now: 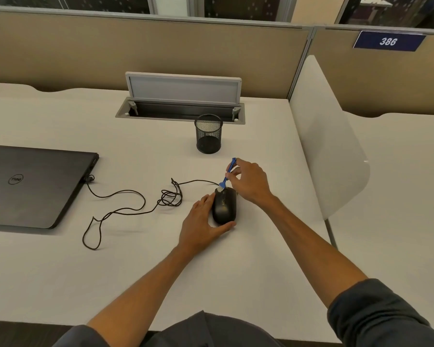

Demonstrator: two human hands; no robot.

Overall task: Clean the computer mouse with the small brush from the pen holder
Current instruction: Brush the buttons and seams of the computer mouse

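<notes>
Head-camera view of a white desk (60, 271). A black computer mouse (224, 205) lies on the desk right of centre, its front pointing away from the person. The left hand (202, 225) cups the mouse from its left side, with the fingers along that flank and the thumb curled round the rear edge, so that the hand is closed on the mouse. The right hand (248, 181) pinches the handle of a small blue brush (226, 176) between thumb and fingertips; the handle slants up and away, and the pale bristles touch the front end of the mouse, apparently near the buttons, though the exact contact spot is too small to resolve. A black mesh pen holder (208, 133) stands upright beyond the hands, apart from them, and no contents can be seen through its mesh. The mouse cable (125, 209) runs left in loose loops, with a tangled knot near the mouse, to a closed dark laptop (33, 184) at the left edge. Behind the pen holder, a desk cable hatch (181, 106) stands open at the foot of a beige partition (135, 51).
</notes>
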